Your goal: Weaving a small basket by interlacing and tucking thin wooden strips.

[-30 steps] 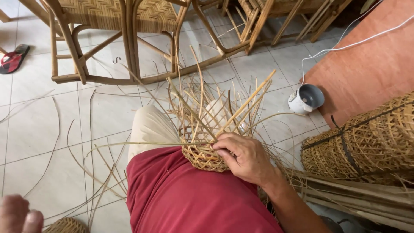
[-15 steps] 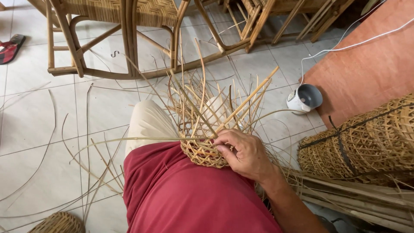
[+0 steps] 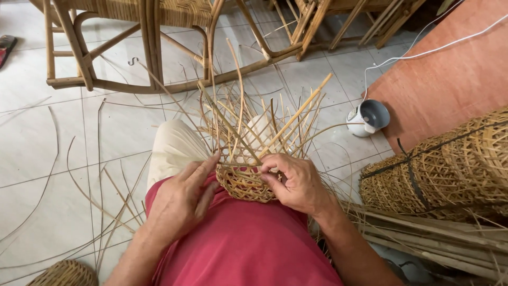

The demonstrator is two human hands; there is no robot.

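Single head-worn view; looks steeply down, close over lap, floor beyond.

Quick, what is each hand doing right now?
Left hand: open, fingers resting against the side of the half-woven basket.
Right hand: curled shut, pinching the basket's rim and strips.

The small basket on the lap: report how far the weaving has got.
Done: the small basket has a woven rounded base and low wall. In hand: the left hand steadies its side while the right hand pinches at the rim. Left: the long upright strips above stand unwoven.
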